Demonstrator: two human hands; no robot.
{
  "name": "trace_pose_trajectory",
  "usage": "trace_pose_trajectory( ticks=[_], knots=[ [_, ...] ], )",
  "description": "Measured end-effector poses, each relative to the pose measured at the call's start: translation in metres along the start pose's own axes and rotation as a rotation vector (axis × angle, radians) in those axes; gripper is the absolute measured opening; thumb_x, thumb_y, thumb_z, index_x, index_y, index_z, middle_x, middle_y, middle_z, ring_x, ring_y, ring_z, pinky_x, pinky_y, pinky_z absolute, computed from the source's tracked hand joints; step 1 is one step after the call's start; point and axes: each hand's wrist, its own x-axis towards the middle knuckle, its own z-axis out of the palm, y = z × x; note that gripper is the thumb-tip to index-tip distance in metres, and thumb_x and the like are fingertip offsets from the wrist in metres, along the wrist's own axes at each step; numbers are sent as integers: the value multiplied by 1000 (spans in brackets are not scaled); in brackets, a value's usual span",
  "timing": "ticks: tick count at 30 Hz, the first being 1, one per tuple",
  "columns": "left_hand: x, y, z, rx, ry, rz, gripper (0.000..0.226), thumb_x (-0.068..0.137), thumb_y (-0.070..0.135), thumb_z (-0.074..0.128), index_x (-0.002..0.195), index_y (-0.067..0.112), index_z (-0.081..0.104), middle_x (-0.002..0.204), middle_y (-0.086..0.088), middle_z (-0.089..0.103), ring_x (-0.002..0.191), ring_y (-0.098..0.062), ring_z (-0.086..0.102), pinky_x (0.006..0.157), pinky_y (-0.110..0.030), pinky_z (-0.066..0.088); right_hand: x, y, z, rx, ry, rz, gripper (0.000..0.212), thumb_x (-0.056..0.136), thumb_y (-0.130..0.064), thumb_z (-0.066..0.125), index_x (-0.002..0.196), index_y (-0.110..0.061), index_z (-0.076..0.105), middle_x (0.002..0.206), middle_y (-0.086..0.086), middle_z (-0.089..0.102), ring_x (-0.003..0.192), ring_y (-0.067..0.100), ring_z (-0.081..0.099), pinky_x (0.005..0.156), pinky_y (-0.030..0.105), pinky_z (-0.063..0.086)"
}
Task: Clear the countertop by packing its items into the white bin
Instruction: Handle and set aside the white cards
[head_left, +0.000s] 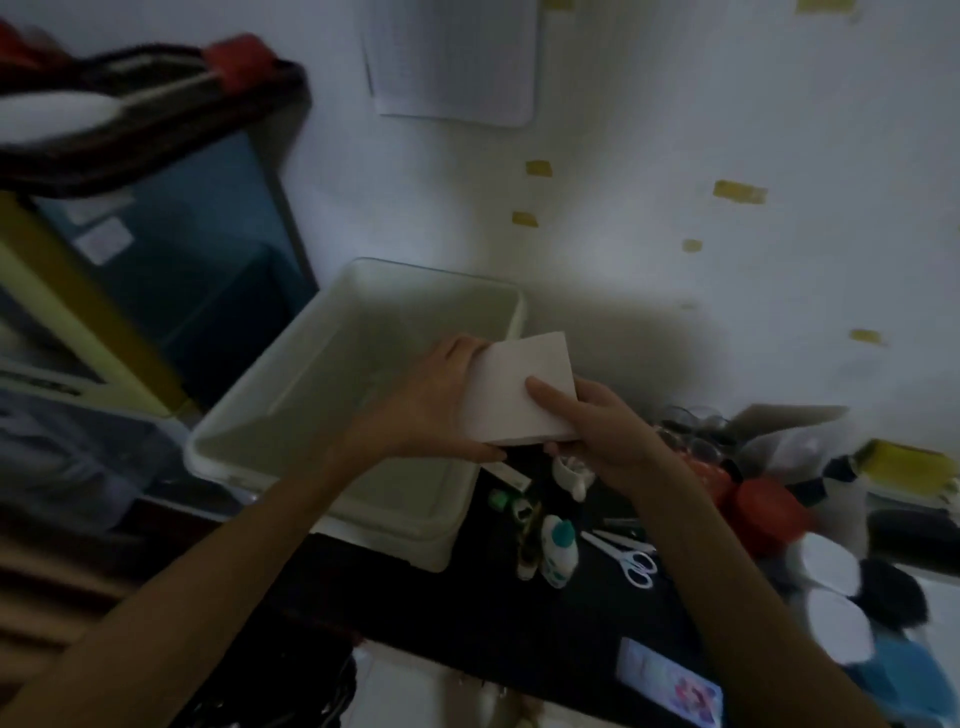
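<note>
Both your left hand (431, 405) and right hand (597, 431) have fingers curled round the white box (524, 389), above the white bin's (322, 374) 3 o'clock rim. Lower it flat into a corner.

Flat white box (519, 389) held tilted above white bin (358, 332).

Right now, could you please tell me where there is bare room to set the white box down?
Both hands hold the white box. The white bin looks bare inside. Dark countertop between scissors and phone is free. Right of the glue bottle it is crowded.
</note>
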Motion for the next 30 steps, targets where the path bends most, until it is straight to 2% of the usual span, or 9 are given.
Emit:
trace_pose_trajectory(
  ticks=[4,7,10,15,18,20,24,26,30],
  knots=[
    [-9,-33,-23,30,24,-89,106,52,49,90,138,19,35,132,5,40,114,-6,39,90,-24,37,34,-14,27,-120,-146,28,31,90,-39,66,114,-20,64,106,0,72,92,16,71,72,34,61],
    [-19,-66,-33,168,-11,-106,108,51,54,87,139,23,32,131,8,38,111,-5,36,89,-27,38,62,-19,45,-312,-154,-14,46,84,-43,72,124,-25,57,111,-7,68,95,9,68,77,28,60],
    [-20,-106,-32,228,-89,-98,108,50,59,85,136,27,30,131,10,37,108,-3,35,84,-24,34,98,-14,65,-425,-139,4,58,85,-40,73,133,-17,51,117,2,66,96,15,69,78,31,61],
    [-9,-180,-6,243,-263,2,110,47,64,80,137,27,29,134,9,37,118,-11,39,93,-29,39,168,-3,96,-853,-274,212,42,92,-28,67,127,-6,57,114,12,67,91,22,71,82,37,60],
    [-7,-216,24,299,-408,70,113,45,65,78,137,22,30,132,4,39,118,-17,41,98,-35,40,197,14,115,-913,-388,429,39,93,-13,65,130,-8,55,119,11,64,90,19,68,77,29,60],
    [-7,-234,45,312,-489,95,116,46,64,79,139,17,30,134,0,40,119,-20,42,100,-36,39,213,34,128,-988,-443,562,37,97,-12,58,134,-9,52,125,15,62,97,24,67,79,33,58],
    [-3,-251,81,400,-642,112,128,53,63,80,149,6,16,148,-12,29,131,-30,36,109,-44,33,236,85,144,-1026,-361,770,38,100,-13,51,136,-2,49,134,19,55,108,33,63,50,33,59],
    [-3,-254,98,435,-679,146,127,55,62,80,148,3,17,148,-16,29,129,-32,37,106,-46,34,238,105,148,-1030,-324,837,39,102,-12,46,139,2,46,135,21,54,116,34,60,56,34,60],
    [-10,-256,126,428,-762,196,125,59,60,80,148,1,16,148,-18,28,128,-34,37,104,-47,35,231,135,147,-1000,-330,935,40,101,-10,45,137,8,44,135,23,54,121,35,58,86,42,55]
  ],
)
